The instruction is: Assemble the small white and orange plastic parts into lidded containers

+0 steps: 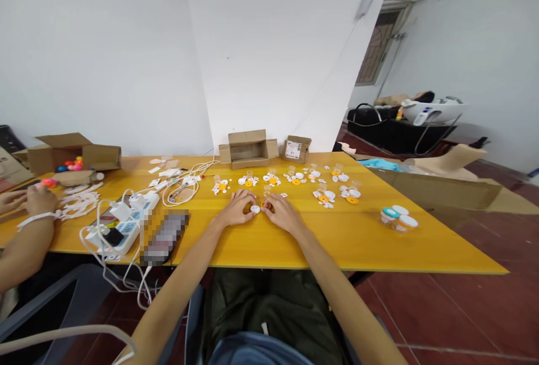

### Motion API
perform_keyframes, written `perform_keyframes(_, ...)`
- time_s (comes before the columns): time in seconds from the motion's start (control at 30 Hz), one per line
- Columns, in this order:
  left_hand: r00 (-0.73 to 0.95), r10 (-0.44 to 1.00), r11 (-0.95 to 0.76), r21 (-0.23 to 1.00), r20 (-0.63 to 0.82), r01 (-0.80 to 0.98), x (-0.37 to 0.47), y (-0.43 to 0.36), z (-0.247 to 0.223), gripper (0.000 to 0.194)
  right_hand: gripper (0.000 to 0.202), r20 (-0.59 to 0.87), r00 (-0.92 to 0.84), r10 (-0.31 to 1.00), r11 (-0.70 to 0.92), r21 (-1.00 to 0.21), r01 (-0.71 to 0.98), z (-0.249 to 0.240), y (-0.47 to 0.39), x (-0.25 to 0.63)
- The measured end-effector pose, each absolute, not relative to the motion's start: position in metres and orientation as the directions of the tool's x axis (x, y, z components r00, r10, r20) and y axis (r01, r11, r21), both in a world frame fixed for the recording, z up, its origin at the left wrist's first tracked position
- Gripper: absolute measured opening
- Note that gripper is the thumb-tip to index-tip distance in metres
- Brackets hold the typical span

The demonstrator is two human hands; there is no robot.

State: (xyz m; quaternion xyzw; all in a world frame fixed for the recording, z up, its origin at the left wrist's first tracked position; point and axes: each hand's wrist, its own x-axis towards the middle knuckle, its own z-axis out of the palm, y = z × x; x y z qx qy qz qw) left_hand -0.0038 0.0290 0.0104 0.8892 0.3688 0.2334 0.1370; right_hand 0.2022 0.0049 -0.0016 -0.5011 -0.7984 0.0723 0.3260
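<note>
My left hand (236, 209) is closed at the middle of the yellow table, thumb and fingers pinching a small white round cap (255, 209). Just to its right, my right hand (281, 211) pinches a small orange round piece (265, 205), mostly covered by the fingers. The two pieces are close together, a little above or on the tabletop; I cannot tell which. Behind my right hand stands a small clear cup (266, 191). Groups of white discs, orange rings (296, 182) and clear cups lie beyond both hands.
Three lidded jars (406, 223) stand at the right. On the left are a power strip (130, 222) with white cables and a phone (166, 237). Open cardboard boxes (248, 151) line the wall. Another person's hands (40, 201) handle white strips at far left.
</note>
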Motion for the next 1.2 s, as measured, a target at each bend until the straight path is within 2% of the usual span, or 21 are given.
perform_keyframes(0.27, 0.614, 0.727, -0.683, 0.409, 0.307, 0.605, -0.003, 0.030, 0.009, 0.015, 0.015, 0.468, -0.341, 0.815, 0.549, -0.437, 0.713, 0.003, 0.001, 0.205)
perform_keyframes(0.57, 0.623, 0.713, -0.699, 0.403, 0.323, 0.591, -0.002, 0.028, 0.012, 0.016, 0.010, 0.527, -0.299, 0.796, 0.551, -0.423, 0.719, -0.005, 0.005, 0.205)
perform_keyframes(1.0, 0.620, 0.723, -0.687, 0.406, 0.304, 0.602, -0.002, 0.029, 0.011, 0.015, 0.009, 0.454, -0.334, 0.826, 0.521, -0.386, 0.762, -0.004, 0.004, 0.207)
perform_keyframes(1.13, 0.619, 0.727, -0.683, 0.407, 0.298, 0.606, -0.002, 0.028, 0.011, 0.015, 0.009, 0.472, -0.296, 0.831, 0.504, -0.411, 0.760, -0.009, 0.006, 0.206)
perform_keyframes(1.2, 0.620, 0.726, -0.683, 0.414, 0.297, 0.602, -0.003, 0.028, 0.012, 0.014, 0.007, 0.485, -0.245, 0.839, 0.490, -0.480, 0.728, -0.013, 0.009, 0.206)
